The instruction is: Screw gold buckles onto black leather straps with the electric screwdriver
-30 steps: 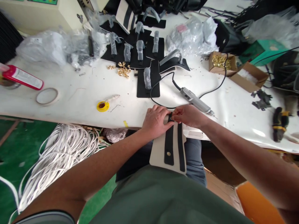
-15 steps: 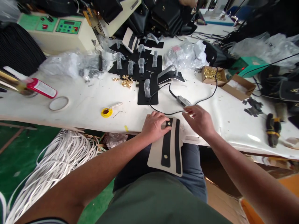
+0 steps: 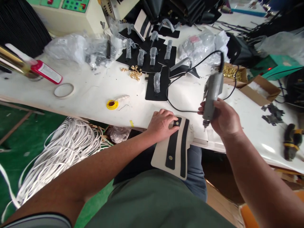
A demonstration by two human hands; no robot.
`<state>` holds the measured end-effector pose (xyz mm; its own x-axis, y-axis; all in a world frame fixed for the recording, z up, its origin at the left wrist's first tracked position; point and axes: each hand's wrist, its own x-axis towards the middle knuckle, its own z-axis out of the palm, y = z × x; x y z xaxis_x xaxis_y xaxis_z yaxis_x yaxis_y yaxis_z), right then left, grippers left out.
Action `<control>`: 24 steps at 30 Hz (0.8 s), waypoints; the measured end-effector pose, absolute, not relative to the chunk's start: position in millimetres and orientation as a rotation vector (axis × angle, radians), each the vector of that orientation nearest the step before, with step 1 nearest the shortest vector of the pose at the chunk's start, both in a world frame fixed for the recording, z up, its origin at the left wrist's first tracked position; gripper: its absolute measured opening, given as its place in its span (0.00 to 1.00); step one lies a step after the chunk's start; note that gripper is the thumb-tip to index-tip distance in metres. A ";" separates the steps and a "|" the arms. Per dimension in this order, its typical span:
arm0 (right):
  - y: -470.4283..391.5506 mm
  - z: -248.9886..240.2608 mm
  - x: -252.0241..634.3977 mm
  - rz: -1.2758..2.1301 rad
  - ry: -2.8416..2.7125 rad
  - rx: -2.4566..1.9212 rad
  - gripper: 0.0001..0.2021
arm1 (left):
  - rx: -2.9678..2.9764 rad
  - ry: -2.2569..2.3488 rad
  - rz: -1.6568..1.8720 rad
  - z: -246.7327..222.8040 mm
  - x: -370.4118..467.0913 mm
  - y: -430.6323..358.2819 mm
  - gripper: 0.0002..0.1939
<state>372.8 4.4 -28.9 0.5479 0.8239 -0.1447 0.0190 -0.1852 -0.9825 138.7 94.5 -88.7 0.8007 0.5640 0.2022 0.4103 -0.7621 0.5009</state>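
Note:
My left hand (image 3: 162, 125) grips the upper left edge of a beige panel (image 3: 159, 155) with two black strips. Its thumb and a fingertip lie beside a small round metal fitting (image 3: 177, 123) on one strip. A second fitting (image 3: 170, 158) shows lower down that strip. The panel hangs over the table's front edge, above my lap. To the right, my right hand (image 3: 225, 117) is wrapped round a grey electric screwdriver (image 3: 211, 95), held up off the table with its bit pointing down. The black cord (image 3: 187, 71) runs from its top. Part of my left fingers is hidden.
Black panels with plastic-wrapped handles (image 3: 156, 83) lie at the back middle, beside gold hardware pieces (image 3: 136, 73). A box of gold parts (image 3: 234, 74) stands back right. Black-and-yellow pliers (image 3: 290, 142), a tape roll (image 3: 64, 91) and a yellow spool (image 3: 112, 104) are on the table.
My right hand has taken hold of the electric screwdriver and raised it upright from the table. My left hand stays on the beige panel. The view has shifted slightly.

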 end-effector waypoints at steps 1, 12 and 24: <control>7.9 -23.3 361.1 0.882 -0.682 -1.496 0.17 | 2.549 0.731 0.472 -88.1 138.6 94.8 0.15; 34.3 -35.6 283.4 0.546 -0.784 -1.374 0.24 | 2.517 0.747 0.461 -84.1 139.2 94.8 0.15; 37.1 -41.4 278.3 0.489 -0.812 -1.370 0.26 | 2.524 0.743 0.455 -85.6 138.2 94.8 0.16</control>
